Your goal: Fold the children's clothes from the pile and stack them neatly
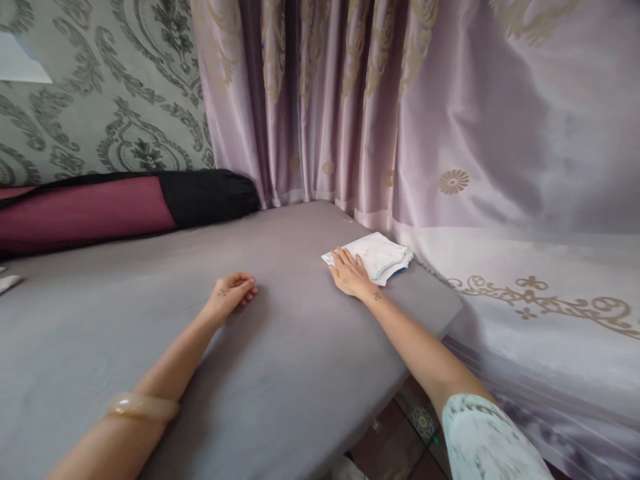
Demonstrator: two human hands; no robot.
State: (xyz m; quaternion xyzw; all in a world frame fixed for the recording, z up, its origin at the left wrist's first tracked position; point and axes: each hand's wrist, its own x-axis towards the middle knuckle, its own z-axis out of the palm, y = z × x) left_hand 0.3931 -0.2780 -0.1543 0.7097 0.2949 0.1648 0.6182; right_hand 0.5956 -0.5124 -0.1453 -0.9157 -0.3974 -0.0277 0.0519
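- Fingers point(343, 256) of the right hand point(351, 275) lie flat and extended on the folded white bundle point(383, 253), its material unclear.
- Bundle sits near the right edge of the grey-sheeted bed point(295, 360), blue showing underneath.
- Left hand point(234, 296) is loosely curled, well apart from the bundle; I cannot tell its grip.
- Pale bangle point(145, 406) circles the left forearm.
- Black-and-maroon bag point(200, 199) lies along the patterned wall point(145, 133), beside lilac curtains point(330, 113).

Right of centre, the folded stack point(381, 255) is coloured white; upper right, the lilac curtain point(465, 127) is gold-patterned.
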